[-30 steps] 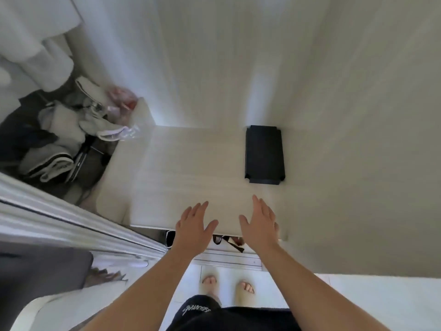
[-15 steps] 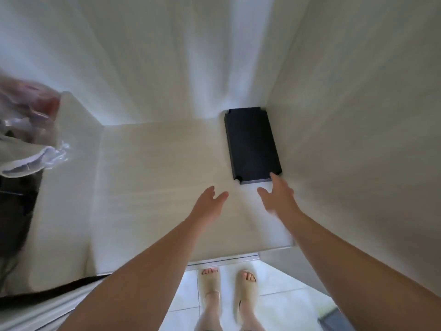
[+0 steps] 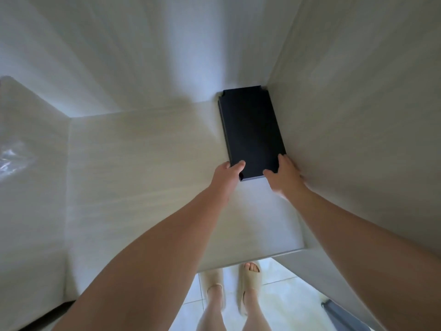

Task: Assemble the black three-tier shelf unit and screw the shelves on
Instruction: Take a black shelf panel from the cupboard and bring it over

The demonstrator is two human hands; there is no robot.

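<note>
The shelf panel is lying flat on the ledge, right of centre in the upper frame. Its far end is sitting in the corner and its right edge is running along the side wall. Your left hand is holding its near left corner. Your right hand is holding the near right corner, against the wall. Your feet are standing on the floor at bottom centre, below the ledge.

Near corners of black shelf under left hand, right hand
</note>
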